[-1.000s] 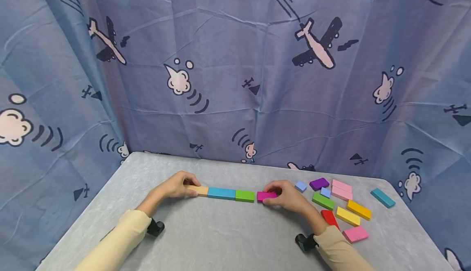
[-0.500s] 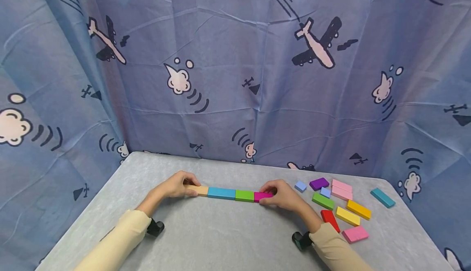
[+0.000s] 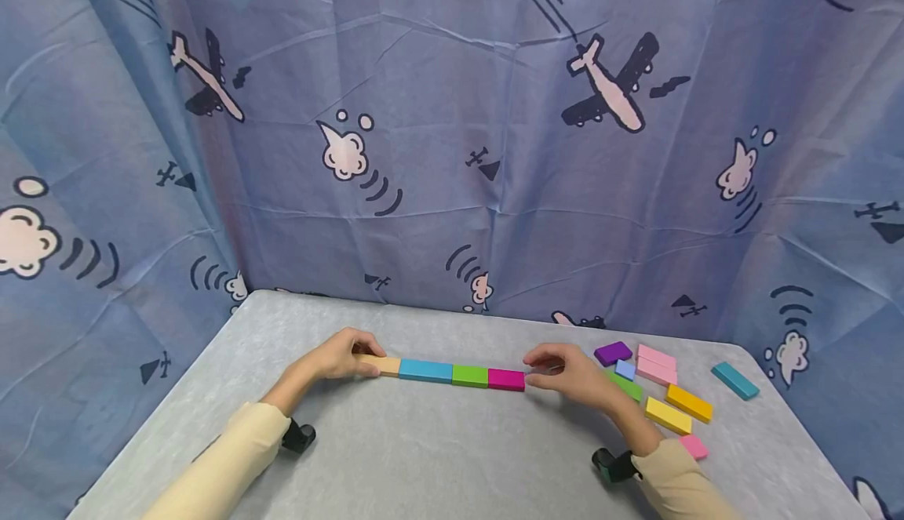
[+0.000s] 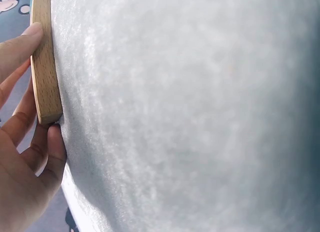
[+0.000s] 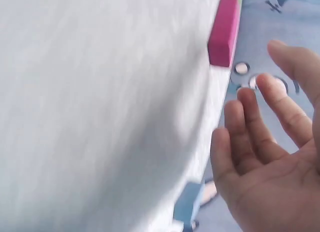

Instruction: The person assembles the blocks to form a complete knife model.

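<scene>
Magenta block (image 3: 505, 380) is lying lengthwise in its row (image 3: 441, 372), just left of the nearer, empty, unclenched right hand (image 3: 572, 376), while the left hand (image 3: 342, 355) is grasping the wooden end block (image 4: 46, 72).

A blue airplane-print curtain (image 3: 438, 73) hangs behind the pale grey table (image 3: 431, 457).

on the worktop (image 3: 395, 457), four blocks (image 3: 426, 371) lie end to end, the left grip (image 3: 344, 355) on the leftmost block (image 4: 46, 72), the right grip (image 3: 574, 377) just past the rightmost; loose blocks (image 3: 667, 416) lie farther right; a curtain (image 3: 424, 73) hangs behind.
</scene>
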A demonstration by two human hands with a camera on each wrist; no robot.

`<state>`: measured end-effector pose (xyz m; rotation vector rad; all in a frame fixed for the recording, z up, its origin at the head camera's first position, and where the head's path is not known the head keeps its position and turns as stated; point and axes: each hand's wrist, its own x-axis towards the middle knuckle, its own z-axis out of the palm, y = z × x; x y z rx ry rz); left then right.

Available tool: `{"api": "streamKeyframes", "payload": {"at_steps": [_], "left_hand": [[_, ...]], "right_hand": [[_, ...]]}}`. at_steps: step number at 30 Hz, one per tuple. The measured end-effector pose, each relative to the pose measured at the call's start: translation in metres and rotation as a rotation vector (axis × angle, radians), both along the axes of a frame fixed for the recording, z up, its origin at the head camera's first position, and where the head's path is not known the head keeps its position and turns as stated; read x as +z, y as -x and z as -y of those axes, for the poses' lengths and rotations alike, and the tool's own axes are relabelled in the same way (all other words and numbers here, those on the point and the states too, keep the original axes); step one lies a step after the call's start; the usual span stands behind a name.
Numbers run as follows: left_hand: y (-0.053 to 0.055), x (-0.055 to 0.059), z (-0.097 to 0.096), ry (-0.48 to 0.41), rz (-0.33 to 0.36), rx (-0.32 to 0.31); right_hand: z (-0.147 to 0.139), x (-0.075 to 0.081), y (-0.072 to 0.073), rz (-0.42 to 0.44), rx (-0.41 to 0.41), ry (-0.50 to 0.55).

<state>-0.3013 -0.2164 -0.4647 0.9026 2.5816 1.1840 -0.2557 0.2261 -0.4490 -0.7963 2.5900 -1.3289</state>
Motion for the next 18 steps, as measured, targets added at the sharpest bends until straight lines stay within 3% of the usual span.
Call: {"api": "streamKeyframes", "payload": {"at_steps": [7, 11, 14, 18], "left_hand": [[0.0, 0.001, 0.0, 0.006, -0.003, -0.002], [0.0, 0.001, 0.0, 0.005, 0.004, 0.0], [0.001, 0.001, 0.0, 0.007, 0.009, -0.001], [0.001, 0.001, 0.0, 0.006, 0.015, -0.001]], "right_hand": [[-0.041, 0.015, -0.015, 0.017, -0.026, 0.016], [-0.06, 0.021, -0.022, 0.103, -0.085, 0.015], [-0.074, 0.022, -0.028, 0.16, -0.11, 0.024], [-0.091, 0.02, -0.033, 0.143, -0.099, 0.013]]}}
